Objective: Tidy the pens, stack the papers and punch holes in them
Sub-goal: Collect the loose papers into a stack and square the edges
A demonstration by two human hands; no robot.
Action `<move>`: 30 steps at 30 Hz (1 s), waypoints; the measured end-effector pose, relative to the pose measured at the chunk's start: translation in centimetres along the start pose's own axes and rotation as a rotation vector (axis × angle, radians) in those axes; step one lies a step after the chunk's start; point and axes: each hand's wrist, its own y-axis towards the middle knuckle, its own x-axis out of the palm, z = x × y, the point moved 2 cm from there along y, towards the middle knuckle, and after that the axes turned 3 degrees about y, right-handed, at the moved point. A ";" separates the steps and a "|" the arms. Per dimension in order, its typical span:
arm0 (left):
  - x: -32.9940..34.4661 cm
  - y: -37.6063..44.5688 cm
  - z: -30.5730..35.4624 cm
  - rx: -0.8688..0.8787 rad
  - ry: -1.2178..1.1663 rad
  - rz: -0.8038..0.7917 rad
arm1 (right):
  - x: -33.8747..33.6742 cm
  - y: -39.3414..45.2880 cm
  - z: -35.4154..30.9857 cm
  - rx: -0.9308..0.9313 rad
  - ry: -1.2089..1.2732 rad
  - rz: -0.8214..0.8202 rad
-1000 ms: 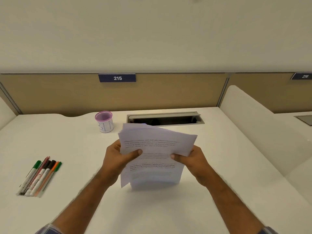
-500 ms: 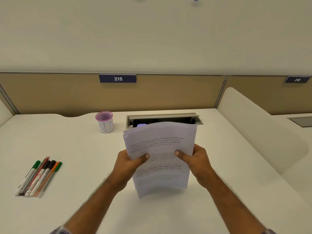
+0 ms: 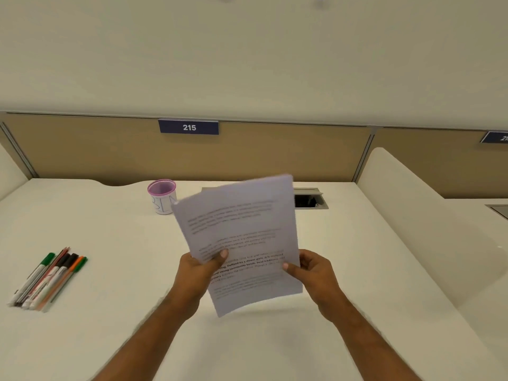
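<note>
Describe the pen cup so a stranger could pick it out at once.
Find the blue 215 sign on the tan back panel. Just below it, slightly left, on the white desk, stands the cup, left of the papers. It is the only upright container: small, with a pink mesh rim and a white paper label.

Two bare forearms come up from the bottom edge of the head view, the left hand (image 3: pixel 199 273) and the right hand (image 3: pixel 316 273) both without gloves, rings, a watch or bands that can be made out. No sleeve shows on either arm within the frame, which cuts them off below the elbow. On each hand the thumb shows a short, plain nail; the other fingers are hidden from view.
</note>
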 end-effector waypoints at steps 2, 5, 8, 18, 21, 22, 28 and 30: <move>0.6 0.0 0.2 -0.002 -0.091 0.018 | -1.3 0.0 0.8 -0.007 0.033 0.076; 1.8 0.0 0.5 -0.003 -0.198 0.012 | -2.0 -0.3 1.7 -0.003 0.146 0.152; 3.1 -0.1 0.5 -0.003 -0.293 0.008 | -0.5 -0.8 2.2 0.054 0.412 -0.033; 3.9 0.1 -1.6 -0.166 -0.417 0.099 | -0.1 0.0 1.4 0.152 0.537 -0.051; 1.7 0.8 -1.1 -0.192 -0.457 0.113 | -1.5 0.7 0.4 0.149 0.465 -0.040; 0.7 1.0 -0.9 -0.196 -0.468 0.110 | -2.0 0.8 0.1 0.149 0.448 -0.041; -6.6 1.8 0.0 -0.277 -0.411 0.035 | -4.2 1.0 -1.1 0.192 0.348 -0.052; -7.7 2.1 0.7 -0.277 -0.357 -0.049 | -4.7 0.8 -1.5 0.212 0.269 -0.076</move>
